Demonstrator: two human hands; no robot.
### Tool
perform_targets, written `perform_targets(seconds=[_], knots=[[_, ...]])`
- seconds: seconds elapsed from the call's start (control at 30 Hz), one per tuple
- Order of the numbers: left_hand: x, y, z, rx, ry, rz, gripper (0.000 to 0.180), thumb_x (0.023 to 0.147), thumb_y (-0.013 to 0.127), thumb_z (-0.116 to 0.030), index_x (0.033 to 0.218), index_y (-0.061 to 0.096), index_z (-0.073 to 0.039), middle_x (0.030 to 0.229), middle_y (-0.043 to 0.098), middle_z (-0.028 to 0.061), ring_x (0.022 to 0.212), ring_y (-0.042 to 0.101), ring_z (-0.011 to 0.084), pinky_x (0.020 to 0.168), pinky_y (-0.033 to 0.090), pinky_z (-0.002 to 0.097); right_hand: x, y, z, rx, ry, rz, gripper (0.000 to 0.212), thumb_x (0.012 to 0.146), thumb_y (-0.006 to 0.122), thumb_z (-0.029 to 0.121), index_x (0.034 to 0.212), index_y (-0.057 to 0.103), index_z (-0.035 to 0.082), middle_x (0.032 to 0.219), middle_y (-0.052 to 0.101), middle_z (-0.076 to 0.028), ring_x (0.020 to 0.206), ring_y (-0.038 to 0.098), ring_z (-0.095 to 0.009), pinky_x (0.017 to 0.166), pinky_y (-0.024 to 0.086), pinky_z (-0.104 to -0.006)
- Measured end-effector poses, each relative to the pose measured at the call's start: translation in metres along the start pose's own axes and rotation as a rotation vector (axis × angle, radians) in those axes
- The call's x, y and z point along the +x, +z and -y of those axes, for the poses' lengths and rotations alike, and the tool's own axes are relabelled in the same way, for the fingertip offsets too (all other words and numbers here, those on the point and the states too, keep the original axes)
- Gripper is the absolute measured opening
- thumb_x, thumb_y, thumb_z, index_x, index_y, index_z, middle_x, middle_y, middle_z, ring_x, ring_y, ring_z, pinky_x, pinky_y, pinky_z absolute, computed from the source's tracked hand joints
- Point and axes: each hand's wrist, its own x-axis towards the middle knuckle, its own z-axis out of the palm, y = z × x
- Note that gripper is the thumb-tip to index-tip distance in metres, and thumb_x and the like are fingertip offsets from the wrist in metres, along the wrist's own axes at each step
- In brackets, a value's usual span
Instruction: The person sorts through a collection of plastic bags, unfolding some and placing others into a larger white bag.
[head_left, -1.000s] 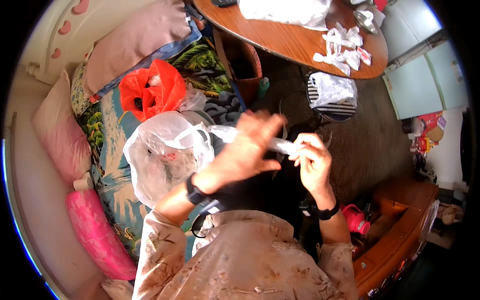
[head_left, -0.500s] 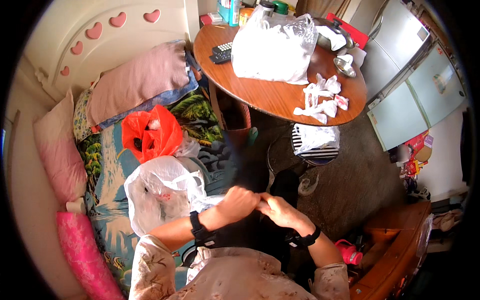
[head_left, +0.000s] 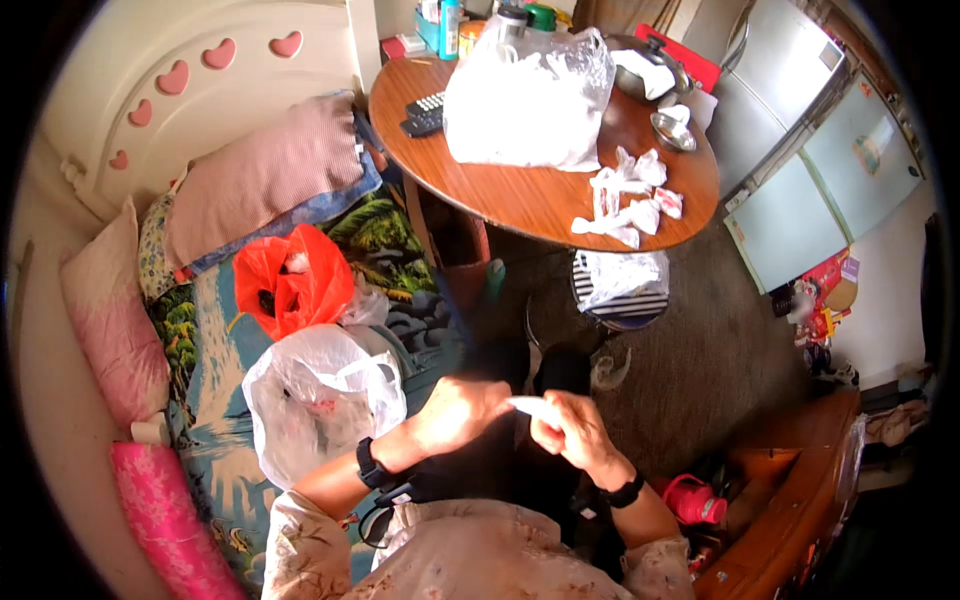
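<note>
Over my lap, my two hands meet around a narrow white strip (head_left: 532,406); it may be plastic, but I cannot make out its kind. My left hand (head_left: 457,412) is closed at the strip's left end, knuckles up. From the other side my right hand (head_left: 573,432) pinches the strip, its fingers bent. Left of my left forearm, a wide-mouthed clear-white plastic bag (head_left: 290,405) lies on the bed. Behind it is a red plastic bag (head_left: 325,285) with dark and pale contents.
A round wooden table (head_left: 500,200) bears a full white plastic bag (head_left: 525,115), remote controls (head_left: 424,122) and several crumpled white plastic bags (head_left: 625,215). A striped stool (head_left: 625,305) stands under its near edge. At right are a pink bottle (head_left: 695,500) and a wooden cabinet (head_left: 790,500).
My hands have moved slightly apart, and the white strip now shows between them. The right hand has shifted right and turned. The whole view has shifted a little.
</note>
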Motion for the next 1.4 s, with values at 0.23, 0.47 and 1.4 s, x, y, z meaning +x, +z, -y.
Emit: perform_targets(seconds=[0.23,0.47,1.4], knots=[[0.011,0.029,-0.015,0.166,-0.157,-0.078,0.012,0.087,0.062,-0.009,0.099,0.062,-0.006,0.069,0.061,0.0130,0.060,0.062,0.0331,0.052,0.050,0.0405,0.035,-0.003,-0.005,-0.281,-0.187,-0.304,0.025,0.104,0.047,0.021,0.090,0.055,0.003,0.080,0.067,-0.004,0.050,0.045,-0.005,0.044,0.038,-0.0197],[0.029,0.006,-0.014,-0.041,0.100,-0.162,0.011,0.077,0.072,-0.003,0.076,0.061,-0.001,0.104,0.057,0.0149,0.089,0.061,0.0262,0.073,0.051,0.0358,0.023,-0.008,-0.019,-0.857,-0.297,-0.222,0.008,0.100,0.050,0.005,0.100,0.056,0.000,0.081,0.067,-0.013,0.074,0.069,-0.021,0.065,0.052,-0.0310],[0.024,0.044,0.001,-0.613,-0.456,-0.396,0.015,0.084,0.070,0.000,0.085,0.055,0.001,0.094,0.056,0.0063,0.080,0.053,0.0114,0.070,0.046,0.0262,0.014,0.005,-0.013,-0.275,0.004,-0.258,0.020,0.094,0.056,-0.002,0.112,0.050,0.003,0.089,0.061,-0.007,0.054,0.048,-0.003,0.045,0.041,-0.0178]])
